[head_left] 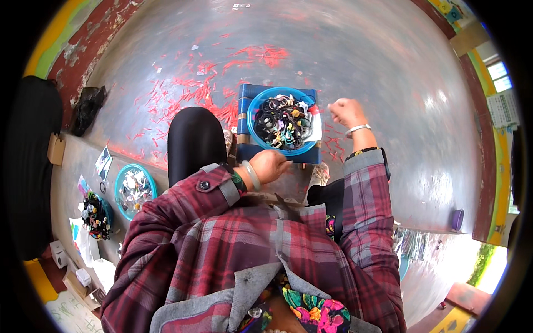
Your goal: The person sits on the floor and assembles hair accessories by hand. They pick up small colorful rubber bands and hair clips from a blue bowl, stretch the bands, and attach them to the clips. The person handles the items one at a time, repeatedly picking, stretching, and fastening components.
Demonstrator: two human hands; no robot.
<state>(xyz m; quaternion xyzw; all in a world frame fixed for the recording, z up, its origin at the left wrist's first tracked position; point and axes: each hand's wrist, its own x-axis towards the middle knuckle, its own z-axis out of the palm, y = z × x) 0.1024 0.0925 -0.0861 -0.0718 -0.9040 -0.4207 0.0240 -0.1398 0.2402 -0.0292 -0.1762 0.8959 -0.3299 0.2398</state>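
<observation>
A round blue basin (251,123) stands on a blue woven stool (242,145) between my knees. It is heaped with black bands (272,130) and small coloured pieces that look like hair ties. My left hand (268,166) is closed just below the basin's near rim, thumb and fingers pinched together. To the right of the basin, apart from it, my right hand (348,113) is raised with its fingers curled closed. Whatever either hand pinches is too small or hidden to make out. A white piece (315,126) lies along the basin's right side.
Red strips (186,100) litter the floor beyond and left of the stool. At my left stand a second blue basin (135,168) with pale pieces and a heap of dark bands (95,217). A black bag (89,110) lies by the left wall; a purple container (457,220) stands far right.
</observation>
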